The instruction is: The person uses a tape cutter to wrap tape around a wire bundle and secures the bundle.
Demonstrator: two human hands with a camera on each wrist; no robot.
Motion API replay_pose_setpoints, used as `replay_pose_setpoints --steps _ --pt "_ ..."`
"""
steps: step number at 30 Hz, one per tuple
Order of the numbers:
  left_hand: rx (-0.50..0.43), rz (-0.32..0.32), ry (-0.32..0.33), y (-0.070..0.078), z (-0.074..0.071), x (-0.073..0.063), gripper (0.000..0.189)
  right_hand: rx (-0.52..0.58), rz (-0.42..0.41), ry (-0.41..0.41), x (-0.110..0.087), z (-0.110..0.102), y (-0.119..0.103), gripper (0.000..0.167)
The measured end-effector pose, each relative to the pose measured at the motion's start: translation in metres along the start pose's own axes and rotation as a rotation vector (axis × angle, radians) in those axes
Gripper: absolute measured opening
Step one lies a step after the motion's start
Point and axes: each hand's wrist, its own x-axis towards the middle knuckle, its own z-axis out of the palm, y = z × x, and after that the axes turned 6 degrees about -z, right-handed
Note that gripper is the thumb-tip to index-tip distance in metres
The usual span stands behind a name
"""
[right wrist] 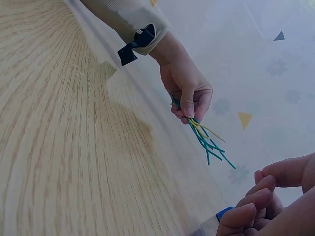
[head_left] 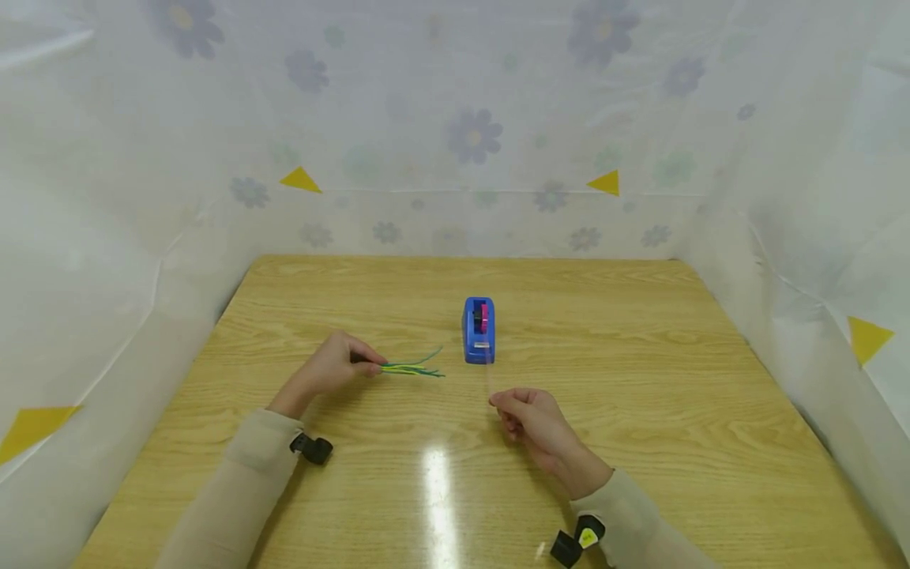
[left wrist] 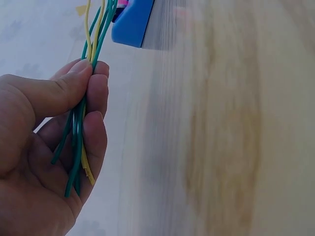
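Note:
A bundle of thin green and yellow wires [head_left: 412,369] is pinched between the thumb and fingers of my left hand [head_left: 332,367]. Its loose ends fan out to the right, and in the left wrist view the wires' other ends [left wrist: 74,167] lie across the palm. Just right of the bundle stands a blue tape dispenser [head_left: 479,356] holding a roll with a pink core [head_left: 485,318]. From its front a clear strip of tape [head_left: 488,379] stretches toward me. My right hand [head_left: 536,427] pinches the tape's end between thumb and forefinger, its other fingers curled.
A wood-grain table [head_left: 640,348] lies under both hands, with a bright light reflection near its front. White flowered sheeting [head_left: 398,142] encloses the back and sides, marked with yellow triangles [head_left: 606,182]. Each wrist wears a small black camera [head_left: 313,449].

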Motion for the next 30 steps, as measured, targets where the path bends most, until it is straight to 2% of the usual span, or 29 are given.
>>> replay_pose_setpoints --steps 7,17,30 --pt "0.016 0.011 -0.013 0.001 0.009 0.004 0.009 -0.007 -0.002 -0.001 0.0 0.0 -0.002 0.027" --pt "0.025 -0.014 -0.033 0.005 0.018 0.007 0.009 0.001 0.005 -0.027 -0.001 0.002 -0.003 0.026" --pt "0.042 0.018 -0.039 0.009 0.026 0.01 0.009 0.037 0.002 -0.035 0.001 0.004 -0.005 0.02"
